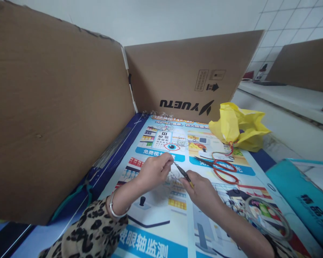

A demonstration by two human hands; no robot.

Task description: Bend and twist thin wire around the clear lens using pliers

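My left hand is closed in a pinch above the printed sheet; what lies between its fingertips is too small to make out. My right hand grips a slim, dark tool with a pointed metal tip. A yellowish end of the tool shows by the thumb. The tip reaches up to my left fingertips. Faint thin wire appears between and below the hands. Right of them lie scissors with red handles, their blades pointing left.
Cardboard panels wall off the left and back. Teal-handled pliers lie at left. Crumpled yellow paper, a wire coil and a teal box are on the right. Small wire pieces lie at the back of the printed sheet.
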